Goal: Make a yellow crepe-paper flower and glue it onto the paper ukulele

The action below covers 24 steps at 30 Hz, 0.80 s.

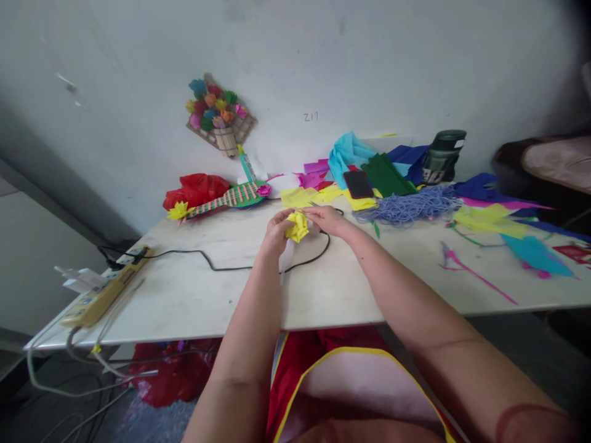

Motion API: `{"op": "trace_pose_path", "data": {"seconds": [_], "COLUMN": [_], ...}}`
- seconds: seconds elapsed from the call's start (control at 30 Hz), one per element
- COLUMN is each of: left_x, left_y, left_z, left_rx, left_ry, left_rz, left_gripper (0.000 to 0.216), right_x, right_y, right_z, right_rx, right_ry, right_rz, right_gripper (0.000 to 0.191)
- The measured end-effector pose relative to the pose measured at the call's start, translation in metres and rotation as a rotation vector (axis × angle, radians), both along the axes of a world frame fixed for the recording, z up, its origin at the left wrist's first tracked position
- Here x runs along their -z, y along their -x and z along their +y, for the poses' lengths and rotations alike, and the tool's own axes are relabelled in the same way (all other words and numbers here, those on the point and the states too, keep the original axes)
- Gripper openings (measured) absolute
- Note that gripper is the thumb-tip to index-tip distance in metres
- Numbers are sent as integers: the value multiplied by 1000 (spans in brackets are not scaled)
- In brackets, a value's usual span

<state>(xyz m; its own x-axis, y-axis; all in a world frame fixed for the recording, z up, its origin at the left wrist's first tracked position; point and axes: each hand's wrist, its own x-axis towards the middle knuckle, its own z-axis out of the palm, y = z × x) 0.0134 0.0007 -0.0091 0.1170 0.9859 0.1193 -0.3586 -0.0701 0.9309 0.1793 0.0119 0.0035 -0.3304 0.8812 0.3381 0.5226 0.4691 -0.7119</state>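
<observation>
A crumpled yellow paper flower [298,226] is held just above the table's middle. My left hand [277,231] is closed round its left side. At the flower's upper right edge, the fingers of my right hand [325,219] pinch together on it; their tips are partly hidden. A thin, grey pointed thing [314,203] shows just behind the right fingers, too small to name. Below the flower hangs a pale, see-through strip [286,258]. A black cable [318,257] loops on the table beneath my hands.
On the left lies a power strip [106,286] with plugs. Behind stand a green lute-shaped craft piece [235,195] and a red plastic bag [196,191]. A phone [357,184], purple-blue cord [410,206], coloured paper [388,174] and a dark bottle [443,157] are at the right.
</observation>
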Motion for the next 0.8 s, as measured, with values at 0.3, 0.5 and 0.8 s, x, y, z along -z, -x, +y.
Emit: {"op": "trace_pose_path", "data": {"seconds": [0.3,0.5,0.8], "left_x": [1,-1,-4], "left_y": [1,3,5], "left_z": [1,1,-2], "left_rx": [39,22,6], "left_ry": [-8,-3,-55], "left_rz": [-9,-42,-12], "left_gripper": [40,40,70], "right_x": [-3,0,3], "right_y": [-2,-3,-5], "right_z": [-3,3,7], "right_rx": [38,-19,-56], "right_ry": [-246,-345,-429], "right_rz": [-159,-139,-121], "right_gripper": [34,37,38]}}
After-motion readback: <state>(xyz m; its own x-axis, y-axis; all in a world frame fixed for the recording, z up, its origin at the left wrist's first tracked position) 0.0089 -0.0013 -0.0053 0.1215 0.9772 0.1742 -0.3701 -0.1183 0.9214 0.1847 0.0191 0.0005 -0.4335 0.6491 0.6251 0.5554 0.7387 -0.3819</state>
